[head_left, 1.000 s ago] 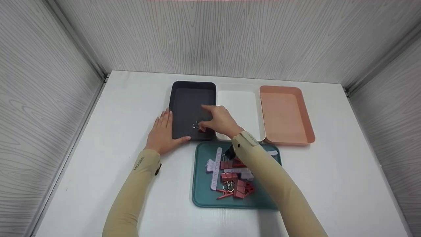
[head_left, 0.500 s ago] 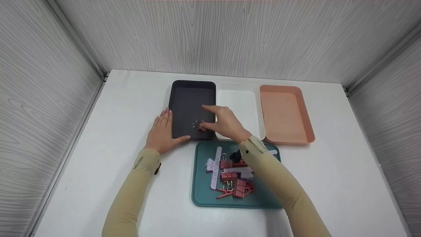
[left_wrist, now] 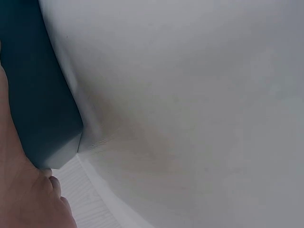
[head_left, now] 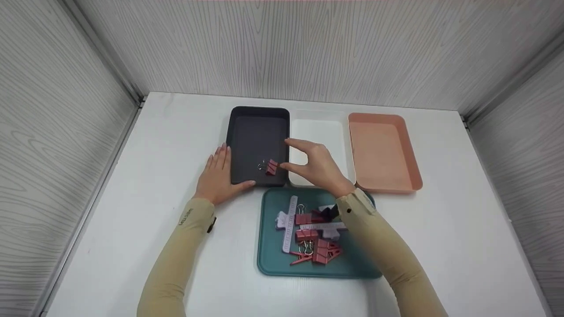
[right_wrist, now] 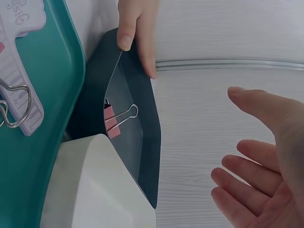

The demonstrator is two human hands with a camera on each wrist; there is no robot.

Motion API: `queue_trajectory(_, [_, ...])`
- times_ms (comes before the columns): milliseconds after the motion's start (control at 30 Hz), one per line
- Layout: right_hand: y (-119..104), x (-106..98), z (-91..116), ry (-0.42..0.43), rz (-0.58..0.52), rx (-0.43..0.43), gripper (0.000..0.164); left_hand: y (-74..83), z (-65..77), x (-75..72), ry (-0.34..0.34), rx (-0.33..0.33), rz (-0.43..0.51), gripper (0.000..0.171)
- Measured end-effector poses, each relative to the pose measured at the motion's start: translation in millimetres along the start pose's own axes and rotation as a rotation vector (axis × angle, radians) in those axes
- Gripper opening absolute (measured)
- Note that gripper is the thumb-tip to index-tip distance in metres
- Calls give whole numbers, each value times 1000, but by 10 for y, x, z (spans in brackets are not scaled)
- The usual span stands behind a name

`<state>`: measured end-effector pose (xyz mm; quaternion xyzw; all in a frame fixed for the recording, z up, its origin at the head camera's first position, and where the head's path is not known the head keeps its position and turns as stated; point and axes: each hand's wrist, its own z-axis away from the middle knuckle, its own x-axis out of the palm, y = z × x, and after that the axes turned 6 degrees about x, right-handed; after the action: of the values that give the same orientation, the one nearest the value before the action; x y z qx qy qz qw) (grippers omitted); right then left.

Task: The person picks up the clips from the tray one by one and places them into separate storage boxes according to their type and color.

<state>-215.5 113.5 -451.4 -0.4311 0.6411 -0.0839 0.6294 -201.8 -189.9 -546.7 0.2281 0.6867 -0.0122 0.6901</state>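
Observation:
A red binder clip [head_left: 271, 167] with silver wire handles lies in the near part of the dark tray [head_left: 257, 112]. My left hand [head_left: 217, 178] rests flat along that tray's left edge, thumb at its near corner. Over the white tray [head_left: 324, 115] is my right hand [head_left: 319, 165], thumb and fingers spread apart with nothing between them. Its thumb tip is close to the binder clip's right side. In the right wrist view the pink-red binder clip [right_wrist: 112, 121] sits inside the dark tray, and the right hand [right_wrist: 261, 161] is apart from it.
Nearer the person, a green tray [head_left: 273, 264] carries several red binder clips [head_left: 320, 252], red clothespin-like clips [head_left: 302, 258] and lilac ruler-shaped clips [head_left: 289, 224]. An orange tray [head_left: 376, 152] stands right of the white one. Wood-patterned panels [head_left: 282, 53] close off the back and sides.
My right hand has let go of the binder clip and drawn back to the right, leaving the clip in the dark tray. The left hand stays at the tray's edge.

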Motion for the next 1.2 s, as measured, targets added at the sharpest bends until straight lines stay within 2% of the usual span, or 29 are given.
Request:
queue_trajectory(233, [29, -122, 118, 44, 7, -39, 64, 3, -4, 2, -13, 0, -8, 131])
queue_trajectory(467, [67, -212, 231, 79, -19, -68, 61, 38, 5, -47, 10, 1, -12, 130])
queue_trajectory(900, [194, -275, 491, 90, -10, -47, 59, 47, 7, -46, -1, -4, -10, 131])
queue_trajectory(1200, [255, -239, 705, 33, 4, 12, 60, 17, -1, -20, -8, 3, 1, 132])
